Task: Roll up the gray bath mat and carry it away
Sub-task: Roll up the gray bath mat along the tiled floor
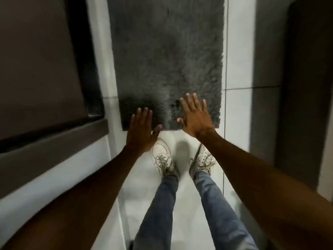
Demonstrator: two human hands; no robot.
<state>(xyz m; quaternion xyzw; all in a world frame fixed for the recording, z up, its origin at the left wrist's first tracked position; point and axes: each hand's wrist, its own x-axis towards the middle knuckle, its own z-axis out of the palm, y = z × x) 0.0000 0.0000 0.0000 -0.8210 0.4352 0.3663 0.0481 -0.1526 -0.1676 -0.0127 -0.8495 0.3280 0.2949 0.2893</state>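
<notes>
A shaggy gray bath mat point(167, 56) lies flat on the white tiled floor, stretching from the top of the view down to its near edge just ahead of my feet. My left hand point(141, 129) hovers over the mat's near left corner, palm down, fingers spread, holding nothing. Over the near right part of the mat, my right hand point(195, 117) is likewise spread and empty. Whether either palm touches the pile, I cannot tell.
My two white sneakers point(162, 156) stand on the white tile floor point(237, 65) just behind the mat's edge. A dark panel with a dark frame point(41, 69) runs along the left. On the right stands another dark wall or door point(306, 87).
</notes>
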